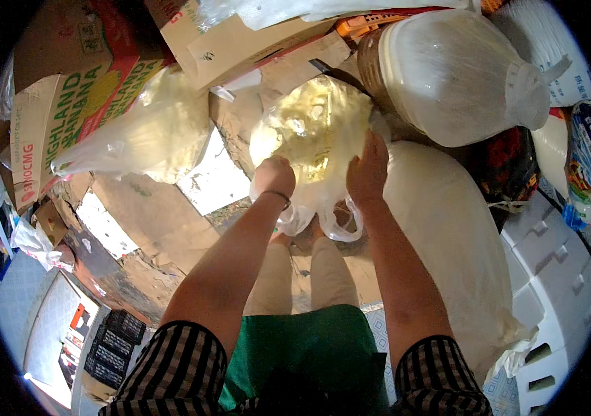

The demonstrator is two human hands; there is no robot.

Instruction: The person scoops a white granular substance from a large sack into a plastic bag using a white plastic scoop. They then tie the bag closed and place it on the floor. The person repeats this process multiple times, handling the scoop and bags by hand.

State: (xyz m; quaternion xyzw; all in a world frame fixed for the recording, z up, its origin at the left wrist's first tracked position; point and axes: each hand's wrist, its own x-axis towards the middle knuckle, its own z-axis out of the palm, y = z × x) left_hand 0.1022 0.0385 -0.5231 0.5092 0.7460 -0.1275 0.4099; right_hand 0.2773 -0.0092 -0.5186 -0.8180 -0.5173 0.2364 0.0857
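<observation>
A translucent plastic carrier bag point(316, 125) with pale yellow contents stands on the cardboard-covered floor before me, its loop handles hanging towards my feet. My left hand point(274, 177), a dark band at its wrist, is closed on the bag's near left edge. At the bag's right side lies my right hand point(368, 169), palm against the plastic; its fingertips are partly hidden, so I cannot tell whether it grips. Another translucent bag point(155, 140) with similar yellow contents rests to the left, its gathered top pointing left.
Banana cartons point(72, 119) stand at the upper left. A large white sack point(441, 249) lies right of my arm, below a wrapped, tied round container point(446, 78). White plastic crates point(550, 275) are at the right edge. Flattened cardboard point(150, 218) covers the floor.
</observation>
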